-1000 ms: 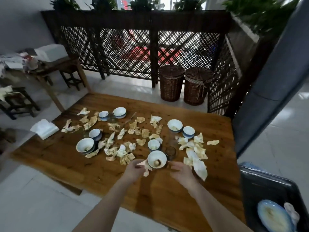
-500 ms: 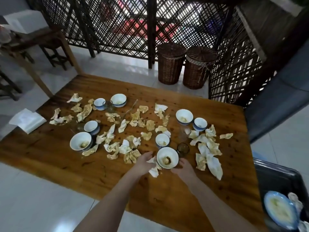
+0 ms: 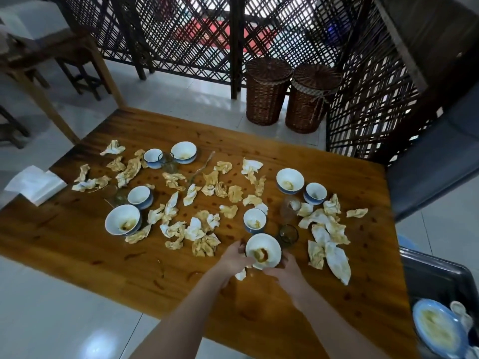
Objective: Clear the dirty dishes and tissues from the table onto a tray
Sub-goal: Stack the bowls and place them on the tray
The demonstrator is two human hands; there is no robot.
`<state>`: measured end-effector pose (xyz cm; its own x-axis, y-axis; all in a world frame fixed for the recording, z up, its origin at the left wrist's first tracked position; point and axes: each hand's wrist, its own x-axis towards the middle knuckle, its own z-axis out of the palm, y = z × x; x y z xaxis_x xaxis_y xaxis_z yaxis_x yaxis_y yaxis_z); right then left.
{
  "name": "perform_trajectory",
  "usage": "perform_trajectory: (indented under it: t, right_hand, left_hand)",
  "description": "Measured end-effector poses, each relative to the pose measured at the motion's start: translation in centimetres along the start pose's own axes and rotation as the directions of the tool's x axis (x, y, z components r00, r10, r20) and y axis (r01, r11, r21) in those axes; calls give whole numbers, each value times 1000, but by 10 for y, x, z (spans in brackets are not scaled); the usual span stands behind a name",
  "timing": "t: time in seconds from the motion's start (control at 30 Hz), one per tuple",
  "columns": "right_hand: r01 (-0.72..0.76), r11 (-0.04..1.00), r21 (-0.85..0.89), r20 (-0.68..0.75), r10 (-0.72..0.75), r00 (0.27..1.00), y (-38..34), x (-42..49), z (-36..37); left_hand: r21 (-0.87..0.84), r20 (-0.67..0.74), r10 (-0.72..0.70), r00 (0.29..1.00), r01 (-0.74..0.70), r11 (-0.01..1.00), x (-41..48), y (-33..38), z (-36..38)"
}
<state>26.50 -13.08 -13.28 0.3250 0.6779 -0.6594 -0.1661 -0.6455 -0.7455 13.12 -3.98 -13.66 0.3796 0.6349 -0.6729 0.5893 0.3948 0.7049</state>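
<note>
A white bowl (image 3: 263, 251) with brown sauce sits tilted near the front of the wooden table (image 3: 77, 244). My left hand (image 3: 234, 259) grips its left rim, with a crumpled tissue (image 3: 241, 274) under the palm. My right hand (image 3: 283, 272) cups the bowl's right underside. Several more dirty bowls, such as a large one (image 3: 122, 223) at the left and a small cup (image 3: 254, 220) just behind, stand among many stained tissues (image 3: 202, 234). A dark tray (image 3: 438, 278) at the lower right holds a blue-rimmed plate (image 3: 438, 329).
A dark glass (image 3: 288, 235) and a clear glass (image 3: 289, 209) stand right behind the held bowl. A stack of clean napkins (image 3: 36, 183) lies at the table's left edge. Two wicker baskets (image 3: 268, 93) stand by the lattice screen beyond the table. A grey chair (image 3: 435, 161) is at the right.
Both hands have closed in on the white bowl from either side and now hold it, tilted. The camera has moved closer and lower over the table.
</note>
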Motion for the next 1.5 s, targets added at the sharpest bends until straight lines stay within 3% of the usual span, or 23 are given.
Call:
perform_trajectory:
  t: [0.1, 0.3, 0.47, 0.63, 0.83, 1.23, 1.5]
  right_hand:
    - [-28, 999, 31, 45, 26, 999, 2, -2, 5]
    - [56, 997, 45, 28, -58, 998, -17, -1, 15]
    - [225, 973, -60, 13, -224, 974, -80, 20, 2]
    - [284, 956, -76, -2, -285, 959, -136, 56, -41]
    - [214, 976, -50, -95, -218, 971, -164, 106, -85]
    - [82, 995, -54, -20, -84, 996, -156, 177, -122]
    - [-11, 991, -133, 36, 16, 999, -156, 200, -123]
  left_hand:
    - [60, -25, 1, 1000, 1, 998, -1, -4, 0]
    - [-171, -125, -32, 992, 10, 985, -1, 9, -21]
    - [-320, -227, -3, 974, -72, 945, 15, 69, -42]
    - [-334, -172, 80, 982, -135, 933, 45, 138, -33]
    - [-359, -146, 47, 988, -97, 928, 101, 183, -1]
    - [-196, -108, 47, 993, -68, 978, 165, 183, 18]
    - [-205, -110, -16, 994, -7, 979, 180, 180, 19]
